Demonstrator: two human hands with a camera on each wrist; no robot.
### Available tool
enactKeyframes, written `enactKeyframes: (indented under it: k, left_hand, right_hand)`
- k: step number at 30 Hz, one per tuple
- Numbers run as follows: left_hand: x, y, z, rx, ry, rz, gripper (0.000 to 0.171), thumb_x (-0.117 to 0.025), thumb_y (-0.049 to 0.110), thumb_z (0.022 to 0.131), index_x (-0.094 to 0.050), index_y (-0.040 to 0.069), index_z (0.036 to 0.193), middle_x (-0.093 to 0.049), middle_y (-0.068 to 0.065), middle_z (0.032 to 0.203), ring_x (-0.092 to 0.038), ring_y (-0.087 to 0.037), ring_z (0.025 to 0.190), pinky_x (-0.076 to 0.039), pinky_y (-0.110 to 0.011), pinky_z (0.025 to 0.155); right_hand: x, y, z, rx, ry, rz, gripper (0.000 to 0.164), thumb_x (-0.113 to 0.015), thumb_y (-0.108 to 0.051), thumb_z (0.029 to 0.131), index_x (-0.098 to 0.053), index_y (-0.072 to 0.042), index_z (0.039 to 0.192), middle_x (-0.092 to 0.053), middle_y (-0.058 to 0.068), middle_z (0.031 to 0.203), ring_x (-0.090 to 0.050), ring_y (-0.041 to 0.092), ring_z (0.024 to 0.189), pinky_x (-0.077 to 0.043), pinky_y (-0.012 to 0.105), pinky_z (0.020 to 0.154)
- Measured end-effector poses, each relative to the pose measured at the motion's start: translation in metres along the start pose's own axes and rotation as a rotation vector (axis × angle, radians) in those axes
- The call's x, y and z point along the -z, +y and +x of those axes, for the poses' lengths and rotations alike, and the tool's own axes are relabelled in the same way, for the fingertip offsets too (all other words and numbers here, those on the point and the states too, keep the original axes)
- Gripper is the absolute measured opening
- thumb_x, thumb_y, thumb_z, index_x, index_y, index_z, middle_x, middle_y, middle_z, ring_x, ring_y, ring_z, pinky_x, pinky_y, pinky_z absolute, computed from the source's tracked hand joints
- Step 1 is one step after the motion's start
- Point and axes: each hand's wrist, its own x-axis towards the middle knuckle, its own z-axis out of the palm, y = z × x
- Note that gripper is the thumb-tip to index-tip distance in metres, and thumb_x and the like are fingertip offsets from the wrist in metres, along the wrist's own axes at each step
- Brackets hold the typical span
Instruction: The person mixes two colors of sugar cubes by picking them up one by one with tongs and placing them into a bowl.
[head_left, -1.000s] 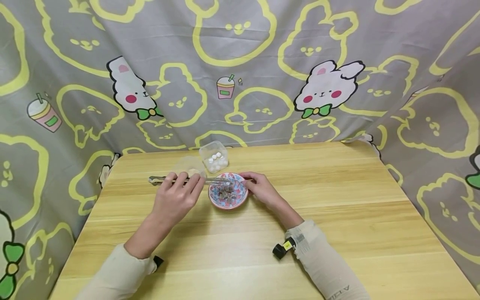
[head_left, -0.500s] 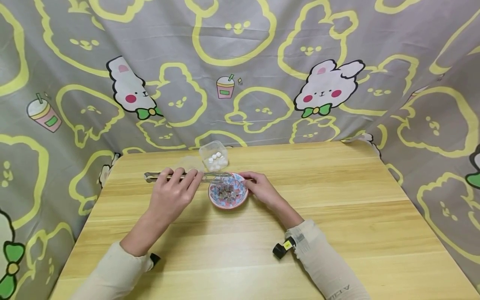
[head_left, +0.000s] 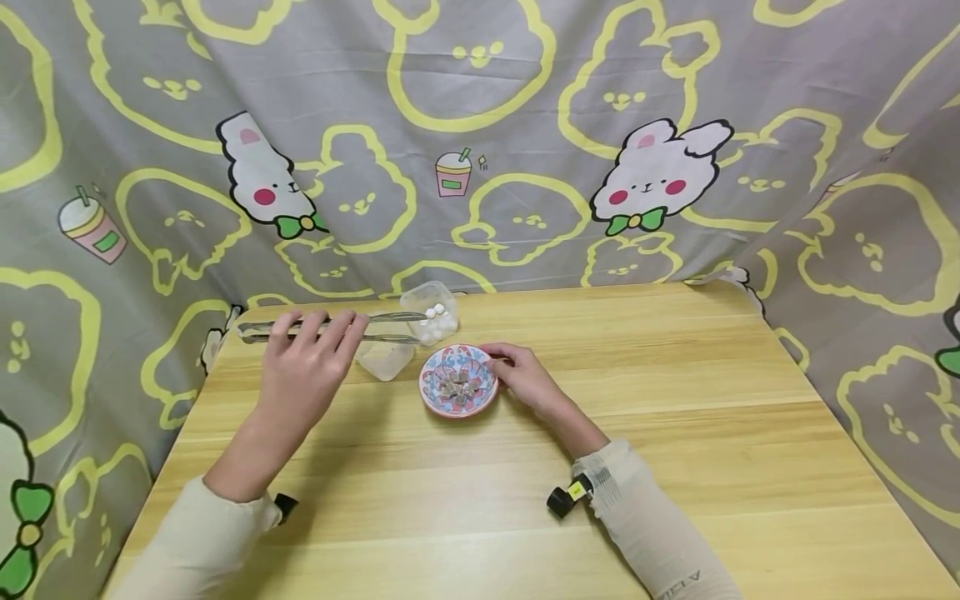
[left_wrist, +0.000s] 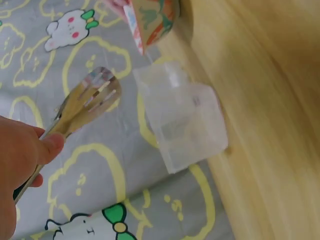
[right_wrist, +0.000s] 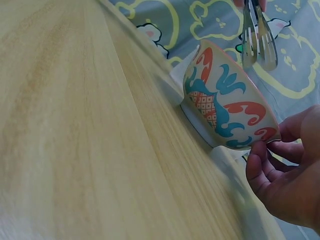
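Note:
My left hand grips a pair of metal tongs around the middle, above the table. The tongs' slotted tips are spread apart and point right, overlapping a clear square container in the head view. Small white balls lie in that container. My right hand pinches the rim of a patterned bowl between thumb and fingers. Several grey-brown chunks lie at the bottom of the bowl. Nothing shows between the slotted ends of the tongs in the left wrist view.
Left of the bowl, a translucent lid lies flat on the wooden table. A grey cartoon-print curtain hangs along the table's back and sides. Each sleeve carries a small black wrist device.
My left hand has carried the tongs from over the bowl up and left to beside the clear container. Their tips have spread wider. The right hand and bowl stay put.

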Motion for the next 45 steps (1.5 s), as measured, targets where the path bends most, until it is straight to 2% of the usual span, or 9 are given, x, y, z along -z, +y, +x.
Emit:
enactKeyframes:
  k: [6,11,16,21,26,30,33,37,45]
  left_hand:
    - [0.003,-0.013,0.000,0.018,-0.049,-0.021,0.024,-0.053,-0.004,0.102,-0.074,0.005,0.112,-0.078,-0.009,0.099,-0.066,-0.035,0.090,-0.041,-0.050,0.089]
    - [0.003,-0.023,0.000,0.010,-0.059,-0.009,0.025,-0.053,-0.004,0.102,-0.075,0.005,0.108,-0.079,-0.009,0.097,-0.067,-0.034,0.090,-0.041,-0.049,0.087]
    - [-0.001,-0.033,0.001,-0.027,-0.074,0.028,0.028,-0.049,-0.004,0.105,-0.075,0.005,0.099,-0.078,-0.008,0.092,-0.066,-0.032,0.085,-0.040,-0.047,0.088]
    - [-0.005,-0.038,-0.001,-0.084,-0.165,0.026,0.035,-0.041,-0.005,0.106,-0.073,0.002,0.093,-0.077,-0.009,0.090,-0.063,-0.033,0.082,-0.044,-0.048,0.090]
    - [-0.012,-0.038,-0.004,-0.135,-0.263,0.028,0.029,-0.048,-0.009,0.101,-0.073,0.002,0.089,-0.074,-0.008,0.085,-0.059,-0.033,0.081,-0.043,-0.046,0.088]
    - [-0.019,-0.035,-0.004,-0.182,-0.287,0.044,0.026,-0.053,-0.009,0.098,-0.072,0.004,0.084,-0.071,-0.006,0.082,-0.059,-0.031,0.082,-0.043,-0.044,0.088]
    - [-0.025,-0.031,-0.001,-0.208,-0.304,0.047,0.029,-0.052,-0.009,0.098,-0.069,0.004,0.080,-0.069,-0.006,0.079,-0.058,-0.030,0.081,-0.043,-0.044,0.090]
    - [-0.029,-0.026,0.005,-0.238,-0.369,0.055,0.029,-0.049,-0.007,0.098,-0.069,0.005,0.081,-0.070,-0.006,0.082,-0.058,-0.029,0.084,-0.043,-0.044,0.095]
    - [-0.036,-0.016,0.012,-0.310,-0.482,0.096,0.019,-0.061,-0.008,0.094,-0.068,0.005,0.081,-0.064,-0.007,0.077,-0.054,-0.029,0.083,-0.040,-0.043,0.097]
  right_hand:
    - [0.001,0.001,0.001,0.001,0.000,-0.002,0.037,-0.054,-0.014,0.106,-0.063,-0.007,0.141,-0.067,0.014,0.135,-0.064,0.018,0.106,-0.053,0.021,0.080]
    - [0.000,0.001,0.001,0.006,0.004,-0.002,0.037,-0.056,-0.013,0.105,-0.063,-0.006,0.140,-0.067,0.014,0.135,-0.064,0.020,0.109,-0.053,0.021,0.082]
    - [0.000,0.002,0.001,0.013,0.012,-0.015,0.037,-0.056,-0.012,0.105,-0.063,-0.005,0.140,-0.067,0.014,0.136,-0.064,0.020,0.112,-0.052,0.020,0.084]
    - [0.000,0.003,0.001,0.019,0.016,-0.016,0.037,-0.056,-0.011,0.104,-0.063,-0.005,0.140,-0.067,0.015,0.137,-0.064,0.020,0.114,-0.052,0.020,0.086]
    - [-0.001,0.003,0.001,0.015,0.021,-0.007,0.037,-0.056,-0.011,0.104,-0.064,-0.005,0.140,-0.067,0.015,0.136,-0.064,0.020,0.111,-0.052,0.020,0.084]
    - [-0.002,0.003,0.002,0.008,0.023,-0.005,0.036,-0.056,-0.011,0.104,-0.064,-0.006,0.139,-0.068,0.014,0.135,-0.063,0.019,0.110,-0.052,0.021,0.082]
    - [-0.001,0.004,0.002,0.004,0.021,-0.011,0.036,-0.057,-0.012,0.104,-0.064,-0.006,0.140,-0.068,0.013,0.135,-0.063,0.019,0.110,-0.052,0.021,0.084]
    - [-0.001,0.004,0.002,0.006,0.014,-0.019,0.037,-0.057,-0.013,0.104,-0.064,-0.007,0.140,-0.068,0.013,0.135,-0.063,0.018,0.110,-0.052,0.023,0.085]
    - [0.000,0.004,0.002,0.015,0.016,-0.026,0.036,-0.057,-0.014,0.104,-0.065,-0.008,0.139,-0.068,0.012,0.136,-0.064,0.019,0.114,-0.052,0.024,0.090]
